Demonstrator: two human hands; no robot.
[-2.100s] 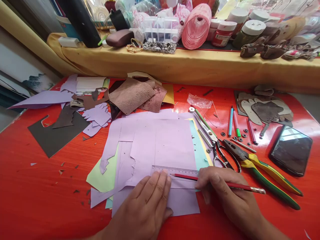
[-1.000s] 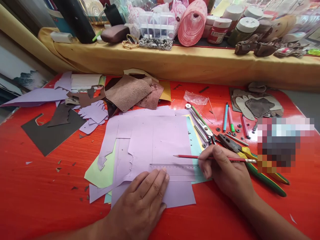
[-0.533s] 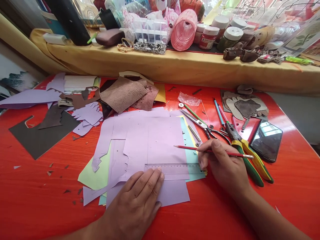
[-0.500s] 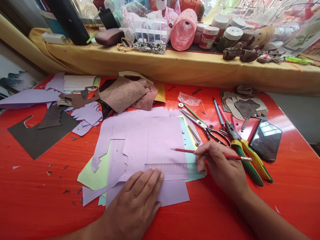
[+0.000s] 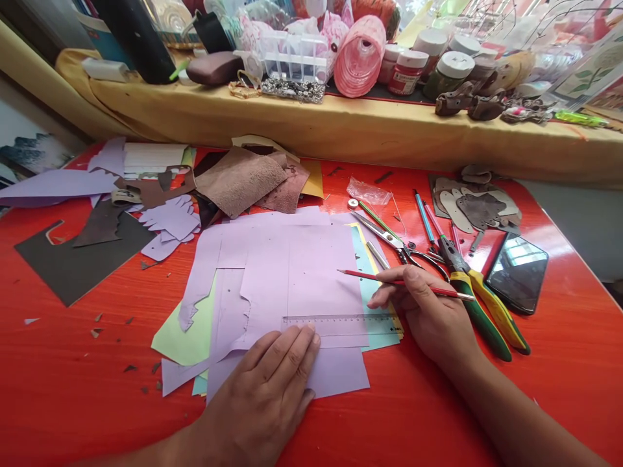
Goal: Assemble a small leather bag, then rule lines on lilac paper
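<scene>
My left hand (image 5: 275, 383) lies flat, fingers stretched out, over the lower edge of a clear ruler (image 5: 335, 320) on the purple paper (image 5: 318, 269). A pencilled line runs up the sheet from near the ruler's left end. Above the paper's right side, my right hand (image 5: 428, 311) is closed around a red pencil (image 5: 389, 279). The pencil tip points left, apparently just over the sheet. Under the purple sheet, green paper (image 5: 185, 334) sticks out on the left and light blue paper (image 5: 379, 340) on the right.
Scissors (image 5: 389, 237), pliers (image 5: 479, 298) and a phone (image 5: 518, 272) lie to the right on the red table (image 5: 82, 402). Leather pieces (image 5: 238, 178) are piled behind the paper. Jars (image 5: 406, 71) and a clear divided box (image 5: 294, 58) stand on the cloth-covered ledge.
My right hand with the pencil has moved up and slightly left, uncovering the ruler's right end. My left hand stays in place on the ruler.
</scene>
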